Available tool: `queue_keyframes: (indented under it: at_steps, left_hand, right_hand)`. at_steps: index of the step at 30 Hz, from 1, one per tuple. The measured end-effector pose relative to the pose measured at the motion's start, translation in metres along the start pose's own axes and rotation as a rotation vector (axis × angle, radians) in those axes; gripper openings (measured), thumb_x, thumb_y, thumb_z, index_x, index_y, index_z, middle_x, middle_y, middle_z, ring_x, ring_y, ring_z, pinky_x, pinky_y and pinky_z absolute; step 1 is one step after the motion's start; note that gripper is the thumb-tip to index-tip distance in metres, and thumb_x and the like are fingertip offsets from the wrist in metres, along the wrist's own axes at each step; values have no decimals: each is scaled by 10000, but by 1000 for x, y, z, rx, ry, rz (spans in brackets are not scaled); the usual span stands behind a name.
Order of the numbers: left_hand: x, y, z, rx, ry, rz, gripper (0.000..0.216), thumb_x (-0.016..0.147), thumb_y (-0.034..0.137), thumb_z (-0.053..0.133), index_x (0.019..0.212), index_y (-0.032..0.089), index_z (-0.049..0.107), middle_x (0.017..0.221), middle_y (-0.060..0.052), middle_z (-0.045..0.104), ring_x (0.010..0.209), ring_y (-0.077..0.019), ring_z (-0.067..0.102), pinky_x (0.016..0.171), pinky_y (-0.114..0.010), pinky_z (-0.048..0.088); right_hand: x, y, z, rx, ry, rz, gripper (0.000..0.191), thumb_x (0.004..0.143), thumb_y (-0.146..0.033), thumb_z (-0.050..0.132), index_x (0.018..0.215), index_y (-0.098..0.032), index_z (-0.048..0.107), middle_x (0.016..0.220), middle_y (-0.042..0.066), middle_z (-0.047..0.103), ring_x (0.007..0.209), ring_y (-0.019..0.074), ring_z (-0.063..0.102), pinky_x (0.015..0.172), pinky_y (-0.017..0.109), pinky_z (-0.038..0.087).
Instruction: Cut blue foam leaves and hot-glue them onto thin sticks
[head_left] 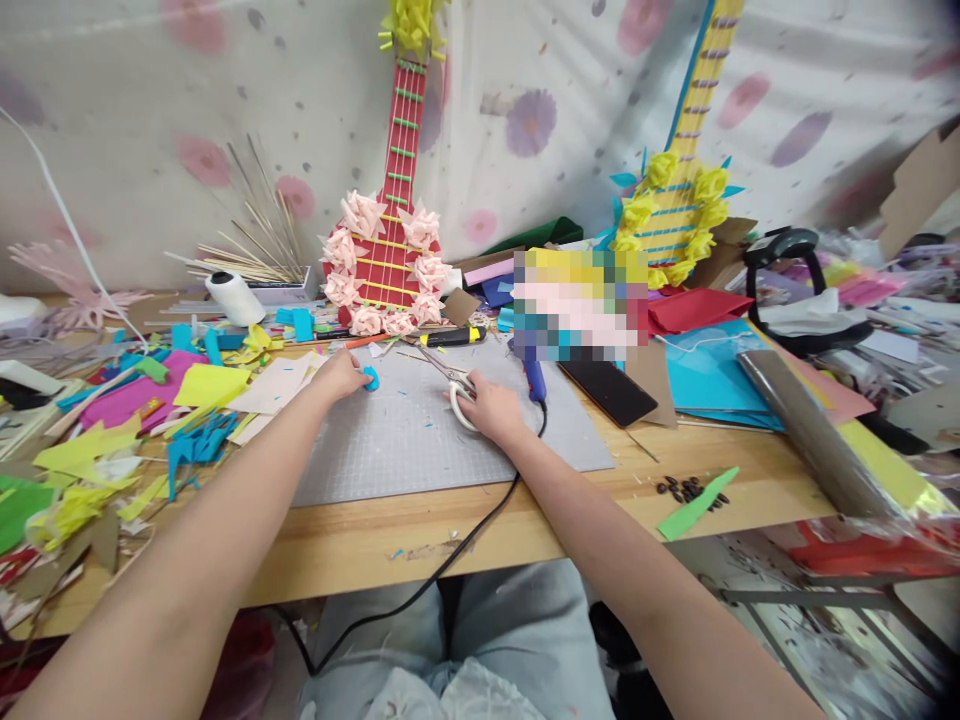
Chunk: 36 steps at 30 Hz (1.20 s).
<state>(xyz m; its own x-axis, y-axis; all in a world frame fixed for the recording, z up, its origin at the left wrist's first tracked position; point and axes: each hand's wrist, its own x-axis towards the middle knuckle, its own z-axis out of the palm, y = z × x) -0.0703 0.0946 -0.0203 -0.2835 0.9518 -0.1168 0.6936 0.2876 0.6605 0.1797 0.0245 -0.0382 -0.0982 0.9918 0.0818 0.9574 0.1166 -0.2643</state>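
Note:
My left hand (pixel 343 376) is closed, pinching a small rolled piece of blue paper (pixel 371 378) at its fingertips, just above the left part of the grey cutting mat (pixel 390 465). My right hand (pixel 493 408) is closed on the white handles of a pair of scissors (pixel 459 408). Their metal blades point up and to the left, over the mat's far edge. Some of the right fingers are hidden behind the hand. A few tiny blue scraps lie on the mat between the two hands.
A blue glue gun (pixel 534 375) lies right of the scissors, its black cord (pixel 472 535) crossing the mat and table edge. Beyond it is a black phone (pixel 609 388). Paper scraps (pixel 214 385) crowd the left. A red paper guitar (pixel 386 250) and a yellow one (pixel 671 215) stand behind.

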Motion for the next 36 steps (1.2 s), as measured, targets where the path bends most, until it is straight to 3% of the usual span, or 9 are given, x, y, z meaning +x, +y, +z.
queue_keyframes:
  at_steps: [6, 10, 17, 21, 27, 36]
  left_hand:
    - [-8, 0, 3, 159, 47, 55, 339, 506, 256, 723, 715, 198, 462, 731, -20, 598, 762, -192, 573, 625, -264, 358]
    - [-10, -1, 4, 215, 37, 45, 317, 591, 260, 672, 839, 192, 487, 847, -22, 622, 796, -171, 575, 658, -276, 390]
    - [-6, -8, 5, -29, 35, 90, 306, 570, 267, 674, 823, 161, 539, 786, -25, 614, 684, -140, 579, 575, -249, 413]
    - [-8, -11, 1, -138, 84, 83, 277, 580, 271, 656, 817, 153, 572, 776, -35, 619, 675, -139, 582, 568, -243, 414]
    - [-15, -21, -9, -2, 107, 153, 210, 708, 343, 505, 756, 186, 636, 768, -29, 655, 693, -156, 572, 593, -258, 391]
    - [-22, -10, -25, 96, 125, 30, 259, 721, 406, 472, 758, 216, 645, 775, -3, 665, 637, -151, 565, 539, -247, 350]
  right_hand:
    - [-2, -3, 0, -68, 0, -27, 490, 816, -591, 310, 1056, -190, 457, 909, 92, 645, 831, 224, 600, 652, 289, 374]
    - [0, -1, -7, -115, -1, -95, 450, 799, -553, 385, 1022, -182, 508, 975, 90, 622, 907, 221, 574, 700, 287, 392]
    - [27, 5, -34, -167, -182, -189, 346, 728, -402, 522, 965, -163, 605, 1014, 110, 604, 903, 217, 559, 712, 272, 400]
    - [33, 0, -32, -158, -119, -158, 304, 746, -341, 482, 943, -152, 617, 992, 115, 623, 888, 212, 569, 696, 264, 396]
    - [37, -9, -13, -76, -97, -34, 314, 775, -409, 442, 885, -182, 629, 915, 88, 656, 828, 200, 590, 637, 254, 389]
    - [56, -16, -4, -5, 43, -70, 299, 768, -424, 446, 855, -190, 612, 919, 72, 653, 816, 184, 574, 600, 237, 340]
